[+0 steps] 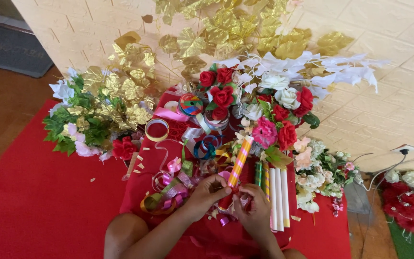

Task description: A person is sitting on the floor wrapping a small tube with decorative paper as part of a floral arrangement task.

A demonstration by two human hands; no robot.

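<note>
The left hand (206, 192) is clenched around the lower part of a striped paper stick (235, 170), its fingers curled over the red base, while the right hand (254, 206) pinches the same base from the other side, so both grasp the one stick. The stick, banded in yellow, pink and white, tilts up and away from the hands, its top reaching toward a pink artificial flower (264, 132). It sits above the near middle of a red cloth (39, 201) spread on the floor. Just beside the right hand lie several white rolled sticks (279, 196), side by side. By the left hand curl loose coloured ribbons (168, 192), and a ribbon spool (157, 130) lies further off. Red artificial roses (221, 96) stand toward the far edge of the cloth, with gold leaves (135, 91) and white flowers (283, 93) against the pale wall behind.
</note>
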